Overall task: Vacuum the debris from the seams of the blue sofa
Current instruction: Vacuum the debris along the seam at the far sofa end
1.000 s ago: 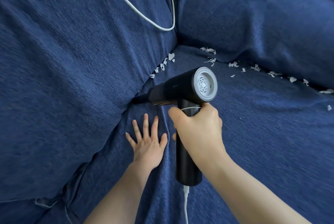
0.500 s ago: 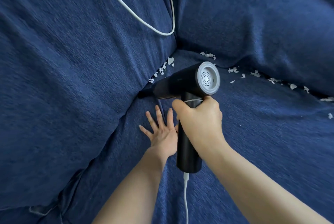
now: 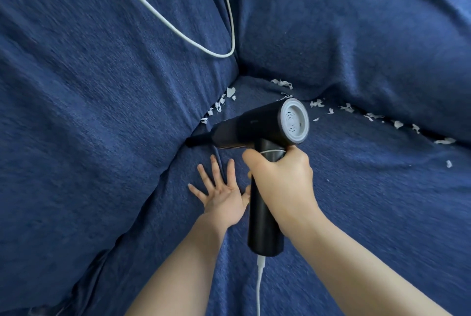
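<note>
Along the left seam of the blue sofa (image 3: 107, 101), where the side cushion meets the seat, the narrow nozzle (image 3: 197, 140) of a black handheld vacuum (image 3: 254, 126) pokes into the crease. The right hand (image 3: 283, 183) grips the vacuum's upright handle, fingers wrapped round it just under the barrel. The left hand (image 3: 221, 192) lies flat on the seat fabric beside the handle, its fingers (image 3: 216, 168) spread wide and straight, holding nothing, apparently pressing the cover taut.

As a judgement, the job is partly done. The stretch of left seam from the nozzle down toward the bottom of the view shows no scraps, so it looks already cleaned. Ahead of the nozzle a short run of white paper scraps (image 3: 219, 105) sits in that same seam up to the corner. A longer line of white scraps (image 3: 372, 117) lies along the back seam running right from the corner, with a loose bit (image 3: 449, 163) out on the seat. That back run looks untouched, so more than half the visible debris is left.

Much is hard to tell. The nozzle tip is buried in the fold, so whether it touches any scrap cannot be seen. The grey rear cap (image 3: 295, 120) hides some of the seam behind it. The white cable (image 3: 259, 287) leaves the handle's base and runs out of the frame; another white cord (image 3: 178, 31) loops over the cushion above, and whether the two are one lead cannot be told. The sofa's far right end is cut off.
</note>
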The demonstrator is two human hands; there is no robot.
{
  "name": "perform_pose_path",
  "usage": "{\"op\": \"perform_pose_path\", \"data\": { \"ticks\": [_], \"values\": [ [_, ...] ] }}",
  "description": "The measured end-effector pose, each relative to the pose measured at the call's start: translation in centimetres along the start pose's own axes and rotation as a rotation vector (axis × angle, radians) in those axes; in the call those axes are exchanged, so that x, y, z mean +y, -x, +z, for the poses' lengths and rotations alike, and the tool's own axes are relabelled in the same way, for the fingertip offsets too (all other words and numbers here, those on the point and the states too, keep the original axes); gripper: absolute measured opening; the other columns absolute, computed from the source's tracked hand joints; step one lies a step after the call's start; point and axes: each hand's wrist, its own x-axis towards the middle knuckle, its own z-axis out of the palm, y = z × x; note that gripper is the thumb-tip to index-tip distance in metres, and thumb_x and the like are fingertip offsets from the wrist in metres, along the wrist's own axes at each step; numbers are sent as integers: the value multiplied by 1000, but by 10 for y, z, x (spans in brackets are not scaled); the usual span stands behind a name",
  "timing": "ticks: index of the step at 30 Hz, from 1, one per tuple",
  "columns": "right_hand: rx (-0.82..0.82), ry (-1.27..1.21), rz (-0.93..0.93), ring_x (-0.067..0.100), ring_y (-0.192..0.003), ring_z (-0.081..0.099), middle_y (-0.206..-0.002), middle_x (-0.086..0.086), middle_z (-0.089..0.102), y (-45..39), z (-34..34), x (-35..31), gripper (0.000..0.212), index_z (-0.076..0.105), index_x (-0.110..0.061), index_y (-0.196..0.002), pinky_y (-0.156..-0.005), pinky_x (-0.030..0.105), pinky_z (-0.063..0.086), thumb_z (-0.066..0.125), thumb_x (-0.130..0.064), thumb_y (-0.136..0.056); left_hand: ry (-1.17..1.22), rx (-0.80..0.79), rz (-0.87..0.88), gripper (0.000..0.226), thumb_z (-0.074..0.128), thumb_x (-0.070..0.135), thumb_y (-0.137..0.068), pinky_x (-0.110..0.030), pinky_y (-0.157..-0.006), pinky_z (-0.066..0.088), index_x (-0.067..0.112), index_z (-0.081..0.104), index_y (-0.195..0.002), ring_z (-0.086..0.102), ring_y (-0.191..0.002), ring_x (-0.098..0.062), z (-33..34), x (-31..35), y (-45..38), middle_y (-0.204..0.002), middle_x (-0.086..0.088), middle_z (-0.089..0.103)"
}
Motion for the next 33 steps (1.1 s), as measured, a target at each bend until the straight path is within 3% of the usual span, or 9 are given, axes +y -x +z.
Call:
{"op": "perform_pose_path", "data": {
  "ticks": [5, 11, 15, 18, 21, 23, 26, 30, 33],
  "values": [
    [44, -39, -37, 32, -63, 72, -60, 5, 69, -2, -20, -3, 16, 63, -14, -70, -69, 56, 63, 69, -28, -67, 89, -20, 50, 81, 31, 49, -93, -75, -103, -11, 28, -27, -146, -35, -135, -45, -18, 1, -1, -147, -10, -45],
    [72, -1, -90, 31, -79, 71, -64, 2, 71, -14, -17, -7, 13, 63, -18, -68, -81, 54, 60, 66, -31, -64, 41, -131, 8, 97, 44, 59, -89, -77, -97, -14, 29, -30, -145, -40, -130, -48, -33, 35, -28, -142, -10, -51],
    [62, 10, -88, 33, -80, 72, -66, 4, 72, -17, -16, -9, 19, 64, -16, -70, -81, 54, 60, 64, -34, -61, 29, -146, -1, 101, 44, 63, -86, -77, -96, -16, 27, -32, -143, -43, -128, -49, -26, 33, -30, -138, -10, -55],
    [75, 28, -110, 34, -76, 70, -63, 7, 71, -19, -23, -14, 23, 63, -12, -68, -75, 54, 61, 63, -34, -61, 32, -150, 13, 97, 23, 73, -79, -77, -95, -18, 27, -38, -139, -44, -126, -49, -27, 33, -31, -136, -12, -57],
    [70, 33, -111, 36, -73, 70, -61, 8, 69, -23, -25, -18, 24, 63, -11, -68, -71, 57, 61, 64, -33, -61, 65, -157, 23, 98, 2, 70, -60, -76, -98, -17, 28, -39, -139, -42, -128, -49, -29, 34, -28, -138, -12, -55],
    [67, 40, -110, 37, -73, 71, -61, 8, 69, -25, -26, -19, 23, 63, -12, -68, -71, 57, 61, 64, -33, -61, 62, -137, 19, 94, 2, 69, -64, -76, -99, -16, 29, -40, -138, -42, -129, -48, -29, 34, -27, -138, -12, -54],
    [75, 37, -109, 38, -67, 70, -58, 7, 67, -27, -29, -18, 21, 60, -12, -66, -68, 56, 62, 64, -32, -61, 69, -132, 15, 91, 18, 66, -80, -76, -99, -15, 29, -41, -138, -43, -128, -48, -27, 35, -29, -137, -11, -56],
    [73, 12, -79, 30, -57, 66, -55, 6, 66, -31, -29, -14, 21, 60, -11, -67, -68, 58, 62, 64, -32, -61, 67, -143, 14, 98, 16, 74, -70, -76, -98, -19, 31, -46, -133, -45, -127, -48, -23, 34, -31, -134, -10, -58],
    [54, 27, -70, 28, -57, 66, -57, 8, 67, -35, -27, -14, 25, 62, -8, -69, -68, 58, 62, 63, -32, -60, 65, -148, 4, 96, 20, 70, -75, -76, -99, -16, 30, -44, -135, -44, -127, -48, -24, 35, -32, -135, -11, -58]
  ]
}}
